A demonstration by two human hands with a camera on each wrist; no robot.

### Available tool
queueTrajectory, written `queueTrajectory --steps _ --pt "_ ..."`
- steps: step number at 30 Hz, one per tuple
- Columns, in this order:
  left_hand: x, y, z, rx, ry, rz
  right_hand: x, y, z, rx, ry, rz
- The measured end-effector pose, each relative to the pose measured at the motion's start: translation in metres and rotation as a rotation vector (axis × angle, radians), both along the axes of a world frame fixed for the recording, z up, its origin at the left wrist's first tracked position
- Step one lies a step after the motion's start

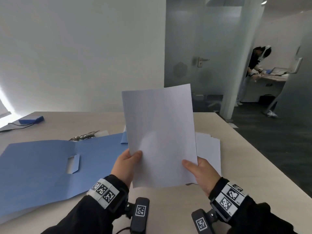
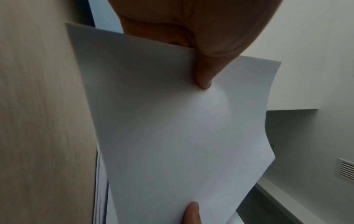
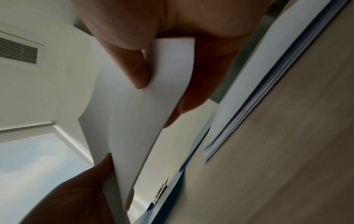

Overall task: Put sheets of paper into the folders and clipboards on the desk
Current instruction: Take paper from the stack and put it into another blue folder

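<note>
Lying open at nine o'clock, the blue folder [image 1: 50, 166] awaits; left hand [image 1: 125, 163] and right hand [image 1: 201, 173] each pinch the lifted sheet [image 1: 160, 137] at centre. Carrying step; next, swing it leftward and lay it flat inside.

The scene is viewed from head height, forward and down over the pale wood-grain desk [image 1: 236, 162]. The white rectangular paper sheet [image 1: 160, 135] is seen very close from below by both wrist views, angled up toward the ceiling. The sheet and desk are shared by all three views.
</note>
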State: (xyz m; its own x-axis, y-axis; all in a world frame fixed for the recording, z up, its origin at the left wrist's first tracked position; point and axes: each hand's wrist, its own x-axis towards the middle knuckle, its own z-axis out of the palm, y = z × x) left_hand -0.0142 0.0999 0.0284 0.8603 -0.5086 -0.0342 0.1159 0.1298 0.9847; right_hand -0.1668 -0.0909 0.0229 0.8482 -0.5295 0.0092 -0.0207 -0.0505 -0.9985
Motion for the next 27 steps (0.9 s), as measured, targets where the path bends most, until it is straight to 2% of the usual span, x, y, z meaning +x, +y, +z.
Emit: queueTrajectory --steps 6,13,19,27 --pt "0.03 0.074 0.001 0.171 0.032 0.056 0.063 0.043 -0.005 -0.081 0.112 0.075" --pt "0.045 0.169 0.009 0.407 -0.107 0.277 0.139 0.066 -0.017 -0.073 0.282 0.131" --pt "0.04 0.219 0.009 0.462 -0.127 0.329 0.194 0.087 -0.02 -0.175 0.382 0.198" --pt "0.039 0.248 0.0 0.404 -0.112 0.374 0.214 0.115 -0.02 -0.232 0.432 0.262"
